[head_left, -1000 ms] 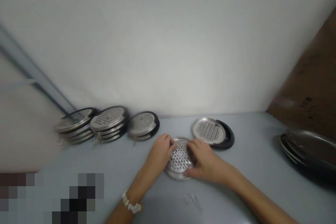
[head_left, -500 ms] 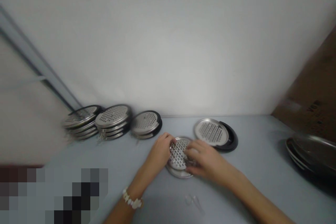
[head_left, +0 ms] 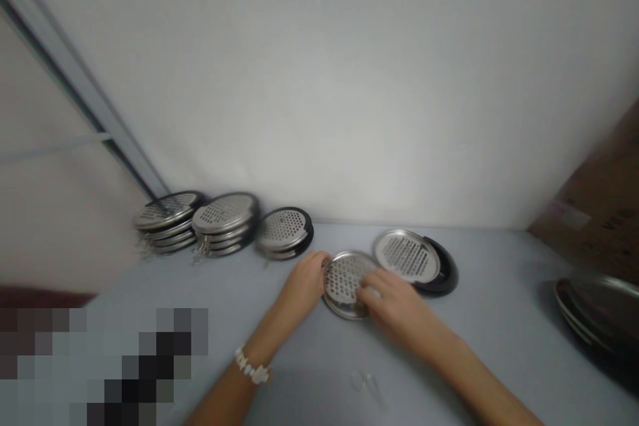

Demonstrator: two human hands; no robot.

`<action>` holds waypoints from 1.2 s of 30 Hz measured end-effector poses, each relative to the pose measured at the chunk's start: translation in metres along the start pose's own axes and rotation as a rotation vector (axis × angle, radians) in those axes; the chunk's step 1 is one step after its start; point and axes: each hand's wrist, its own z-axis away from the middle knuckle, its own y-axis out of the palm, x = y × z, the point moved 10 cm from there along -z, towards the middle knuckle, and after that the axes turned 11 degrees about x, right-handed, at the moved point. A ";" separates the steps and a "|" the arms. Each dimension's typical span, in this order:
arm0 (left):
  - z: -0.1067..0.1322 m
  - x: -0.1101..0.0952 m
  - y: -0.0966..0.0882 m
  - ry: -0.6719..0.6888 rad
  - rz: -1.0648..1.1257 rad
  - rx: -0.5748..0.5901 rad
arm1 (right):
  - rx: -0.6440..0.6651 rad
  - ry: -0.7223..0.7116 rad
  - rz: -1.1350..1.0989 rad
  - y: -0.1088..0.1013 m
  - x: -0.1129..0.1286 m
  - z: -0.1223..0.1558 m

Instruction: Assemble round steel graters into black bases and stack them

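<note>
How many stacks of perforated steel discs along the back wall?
3: left stack, middle stack, right stack, side by side. Another stack could be hidden behind them, though none shows.

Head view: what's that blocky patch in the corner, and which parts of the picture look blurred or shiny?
In the head view, a pixelated block covers the lower left corner; the right hand looks slightly soft; the far-left stack of discs is a little blurred; glare lies on the perforated steel disc; the pale wall is brightest near its lower middle.
</note>
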 end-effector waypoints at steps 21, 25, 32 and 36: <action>0.004 -0.004 0.003 -0.014 -0.024 0.046 | 0.161 0.194 -0.134 0.018 -0.021 0.003; 0.004 -0.002 0.003 -0.006 -0.005 0.040 | 0.170 0.197 -0.141 0.016 -0.019 0.002; 0.003 -0.006 0.004 0.005 -0.013 0.049 | 0.110 0.162 -0.200 0.008 -0.010 -0.001; 0.004 -0.009 0.003 0.001 -0.006 0.063 | 0.090 0.159 -0.219 0.009 -0.008 0.000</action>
